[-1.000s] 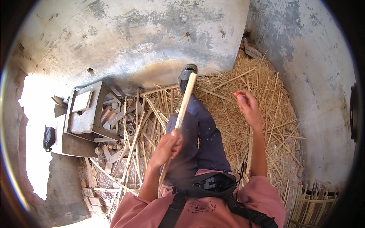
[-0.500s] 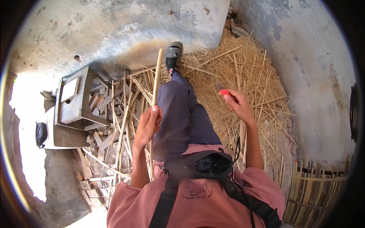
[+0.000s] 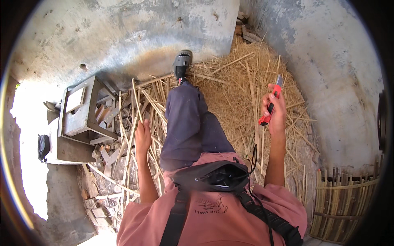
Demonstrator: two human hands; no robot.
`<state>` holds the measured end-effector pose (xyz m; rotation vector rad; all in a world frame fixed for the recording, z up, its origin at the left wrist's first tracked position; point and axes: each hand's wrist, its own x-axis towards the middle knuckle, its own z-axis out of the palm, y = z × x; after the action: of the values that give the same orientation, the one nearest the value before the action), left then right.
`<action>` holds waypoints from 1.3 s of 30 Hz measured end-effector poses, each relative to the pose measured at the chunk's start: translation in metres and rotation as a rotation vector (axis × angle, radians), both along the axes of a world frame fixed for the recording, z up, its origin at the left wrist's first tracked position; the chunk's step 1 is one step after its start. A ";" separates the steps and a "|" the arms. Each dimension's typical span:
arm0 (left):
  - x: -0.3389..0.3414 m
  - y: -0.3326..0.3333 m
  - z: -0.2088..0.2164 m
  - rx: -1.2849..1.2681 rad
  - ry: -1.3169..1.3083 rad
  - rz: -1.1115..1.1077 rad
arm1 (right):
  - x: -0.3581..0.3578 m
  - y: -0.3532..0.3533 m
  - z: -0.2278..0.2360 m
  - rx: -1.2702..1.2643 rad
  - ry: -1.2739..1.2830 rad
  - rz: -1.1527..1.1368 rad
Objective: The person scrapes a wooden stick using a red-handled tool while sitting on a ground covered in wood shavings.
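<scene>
My left hand (image 3: 143, 137) is low over the litter on the left, its fingers closed at the near end of a pale bamboo strip (image 3: 136, 98). That strip points away from me, over other strips. Out to the right, my right hand (image 3: 276, 108) grips a red utility knife (image 3: 276, 93) with black parts. The knife's blade (image 3: 279, 78) is out and points away from me. Both forearms are apart, on either side of my dark trousers (image 3: 184, 127).
Pale shavings and strips (image 3: 230, 94) cover the floor ahead and to the right. Rubble and loose strips lie left, beside a wooden box frame (image 3: 82, 119). Weathered walls (image 3: 123, 37) stand ahead and right. A woven bamboo basket (image 3: 340, 205) is at the lower right.
My left hand has moved left with the strip, away from my leg to the strip pile. My right hand has moved right and turned, so the knife now shows fully with its blade pointing away.
</scene>
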<state>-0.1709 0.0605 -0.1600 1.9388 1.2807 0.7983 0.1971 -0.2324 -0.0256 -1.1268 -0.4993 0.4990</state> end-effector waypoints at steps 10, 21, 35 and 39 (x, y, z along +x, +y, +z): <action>-0.012 -0.018 0.022 -0.517 -0.477 -0.214 | -0.030 0.015 -0.018 -0.278 -0.267 0.256; 0.025 -0.104 0.151 -0.693 -0.378 -0.620 | -0.082 0.024 0.051 -0.306 -0.771 0.373; 0.031 -0.135 0.163 -0.753 -0.404 -0.768 | -0.116 0.034 0.033 -0.088 -1.259 0.264; 0.032 -0.137 0.156 -0.742 -0.411 -0.814 | -0.117 0.039 0.032 -0.039 -1.286 0.239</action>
<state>-0.1391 -0.0765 -0.0036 1.3763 0.3608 0.2145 0.0800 -0.1936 0.0064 -1.3396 -1.7508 -0.0922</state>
